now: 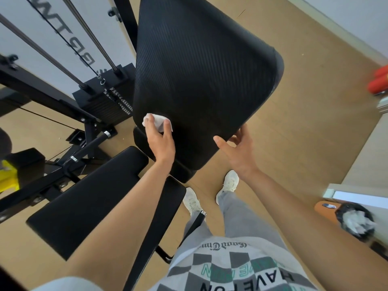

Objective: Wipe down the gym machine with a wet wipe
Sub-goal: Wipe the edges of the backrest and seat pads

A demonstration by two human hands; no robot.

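Observation:
The gym machine's large black ribbed back pad [201,80] fills the centre of the head view. My left hand [160,141] presses a crumpled white wet wipe [156,121] against the pad's lower left corner, thumb and fingers curled round the wipe. My right hand [237,148] grips the pad's lower right edge, thumb on the front and fingers behind it. A flat black seat pad [84,196] lies below and to the left.
The black frame with a weight stack [105,97], guide rods and cable stands at the left. A yellow object [7,177] sits at the far left. A bin lined in black with white waste [354,221] stands at the right, red rollers [379,80] beyond.

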